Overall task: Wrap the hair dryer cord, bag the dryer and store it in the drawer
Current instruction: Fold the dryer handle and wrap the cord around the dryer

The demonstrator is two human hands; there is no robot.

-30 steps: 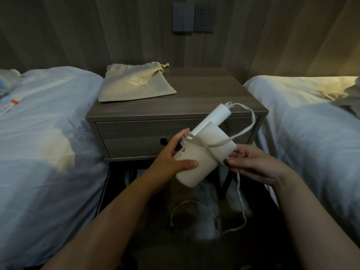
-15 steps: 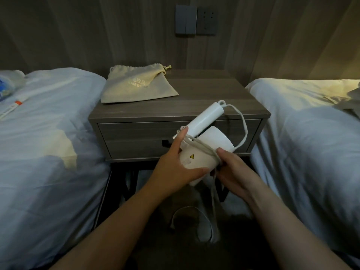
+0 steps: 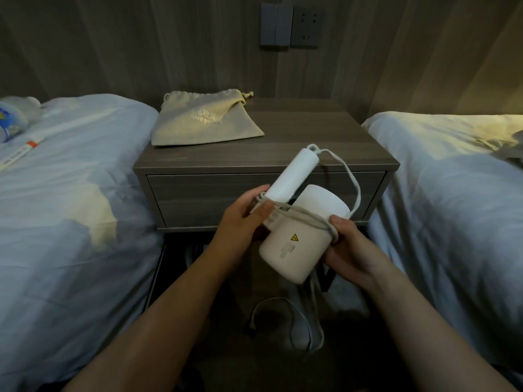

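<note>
At far left, a bed [image 3: 70, 193] with rumpled white linen was cut off by the frame edge; a blue-and-white item [image 3: 10, 120] at its upper corner was only partly in view and could not be identified, and a slim white strip with an orange band [image 3: 21, 149] lay beside it. Between the beds stood the bench [image 3: 353, 154], a grey wood-grain cabinet with a closed drawer [image 3: 198, 199]; its handle was hidden behind the hands. A soft beige drawstring bag [image 3: 203, 120] lay flat on the bench's left rear area, its printed lettering only partly legible.

The left hand [image 3: 243, 219] was closed on the hinge end of the hair dryer [image 3: 300, 239], fingers curled over the cord there. The dryer, smooth white plastic with a cylindrical barrel and a folded tubular handle, was held in the air in front of the drawer. The cord [image 3: 305, 219] crossed the barrel in loops and arced out from the handle tip; its slack hung into shadow near the floor, the end indistinct. The right hand [image 3: 351, 247] cupped the barrel's right side, thumb pressing the cord.

At right, a second bed [image 3: 452, 193] ran out of frame.
</note>
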